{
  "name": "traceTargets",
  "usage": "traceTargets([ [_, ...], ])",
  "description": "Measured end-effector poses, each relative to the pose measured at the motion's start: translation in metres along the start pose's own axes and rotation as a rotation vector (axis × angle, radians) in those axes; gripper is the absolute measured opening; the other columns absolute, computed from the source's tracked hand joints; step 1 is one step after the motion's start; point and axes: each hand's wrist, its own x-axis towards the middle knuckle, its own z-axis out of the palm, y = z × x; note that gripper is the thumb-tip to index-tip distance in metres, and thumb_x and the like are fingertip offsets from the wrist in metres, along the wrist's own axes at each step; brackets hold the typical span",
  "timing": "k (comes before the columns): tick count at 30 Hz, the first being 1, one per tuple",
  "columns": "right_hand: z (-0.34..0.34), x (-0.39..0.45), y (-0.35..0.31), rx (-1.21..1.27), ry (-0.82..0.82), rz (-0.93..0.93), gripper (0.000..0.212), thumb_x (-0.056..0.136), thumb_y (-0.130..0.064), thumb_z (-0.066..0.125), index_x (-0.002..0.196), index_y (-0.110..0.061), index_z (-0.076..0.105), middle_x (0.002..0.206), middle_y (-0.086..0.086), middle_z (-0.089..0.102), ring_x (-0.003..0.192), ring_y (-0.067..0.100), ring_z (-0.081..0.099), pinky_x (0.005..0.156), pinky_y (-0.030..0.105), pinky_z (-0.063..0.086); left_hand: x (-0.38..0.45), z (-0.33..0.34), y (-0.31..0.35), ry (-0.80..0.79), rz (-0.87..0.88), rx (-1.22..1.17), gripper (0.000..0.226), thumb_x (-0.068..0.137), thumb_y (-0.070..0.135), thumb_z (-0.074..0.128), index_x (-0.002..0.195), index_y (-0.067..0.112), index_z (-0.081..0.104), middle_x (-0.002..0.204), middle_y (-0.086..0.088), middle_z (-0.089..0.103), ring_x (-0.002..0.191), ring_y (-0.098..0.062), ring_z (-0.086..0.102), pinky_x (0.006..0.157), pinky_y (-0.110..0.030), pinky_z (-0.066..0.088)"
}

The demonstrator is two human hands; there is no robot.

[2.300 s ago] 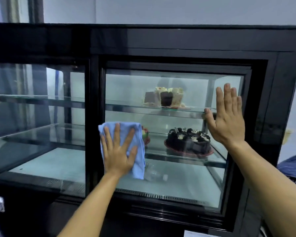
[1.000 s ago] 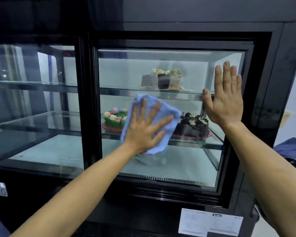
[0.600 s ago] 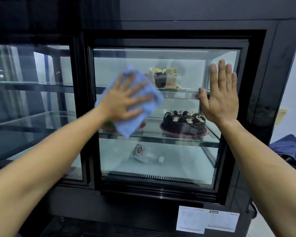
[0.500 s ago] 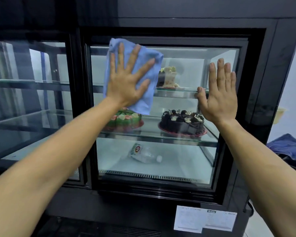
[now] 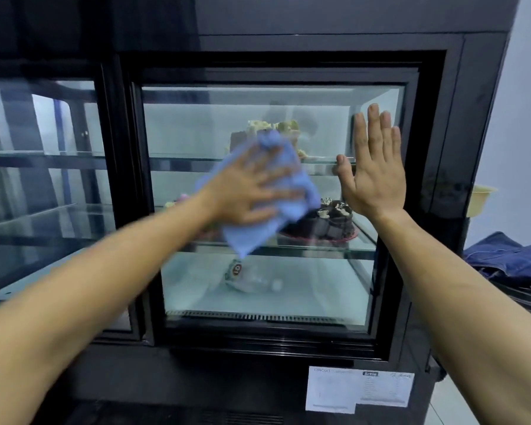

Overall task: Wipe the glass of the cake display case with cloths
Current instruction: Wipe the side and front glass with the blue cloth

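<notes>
The clear, smooth glass door pane [image 5: 304, 118] of the display case shows faint reflections, set in a glossy black frame [image 5: 426, 210]. A soft, matt pale-blue cloth [image 5: 292, 179] lies creased against it. Below, a white paper label [image 5: 359, 389] looks flat and matt; clear glass shelves [image 5: 196, 159] gleam inside

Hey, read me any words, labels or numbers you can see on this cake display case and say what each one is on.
"CIRCUIT": heading on the white sticker at the case's lower right; the words after it, the dark logo box and the small print are too blurred to read.
Round red-and-white label on the plastic bottle lying on the bottom shelf: too blurred to read.
</notes>
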Motion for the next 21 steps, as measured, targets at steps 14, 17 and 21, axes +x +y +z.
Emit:
traceTargets([
  [14, -0.002, -0.001, -0.002, 0.012, -0.02, 0.009, 0.068, 0.107, -0.041, 0.029, 0.164, -0.008, 0.013, 0.172, 0.016, 0.008, 0.159, 0.033, 0.003, 0.129, 0.04, -0.006, -0.079, 0.079, 0.187, -0.225, 0.4, -0.124, 0.059, 0.104, 0.047, 0.053, 0.16, 0.037, 0.037, 0.171, 0.004, 0.024, 0.16, -0.03, 0.011, 0.128, -0.057, -0.006],
  [17, -0.002, 0.001, -0.001, 0.04, -0.001, -0.002, 0.067, 0.107, -0.039, 0.033, 0.164, -0.009, 0.016, 0.172, 0.015, 0.01, 0.159, 0.032, 0.005, 0.13, 0.041, -0.002, -0.03, 0.047, 0.108, -0.069, 0.252, -0.108, 0.056, 0.106, 0.053, 0.043, 0.16, 0.042, 0.033, 0.171, 0.004, 0.022, 0.16, -0.032, 0.01, 0.128, -0.059, -0.001],
  [21, -0.006, 0.003, -0.002, 0.184, 0.027, 0.038, 0.06, 0.106, -0.027, 0.037, 0.162, -0.01, 0.025, 0.171, 0.013, 0.017, 0.159, 0.031, 0.011, 0.13, 0.041, 0.002, 0.046, -0.007, -0.003, 0.063, -0.144, 0.062, 0.058, 0.104, 0.059, 0.04, 0.16, 0.044, 0.031, 0.171, -0.003, 0.024, 0.157, -0.046, 0.013, 0.123, -0.069, 0.009],
])
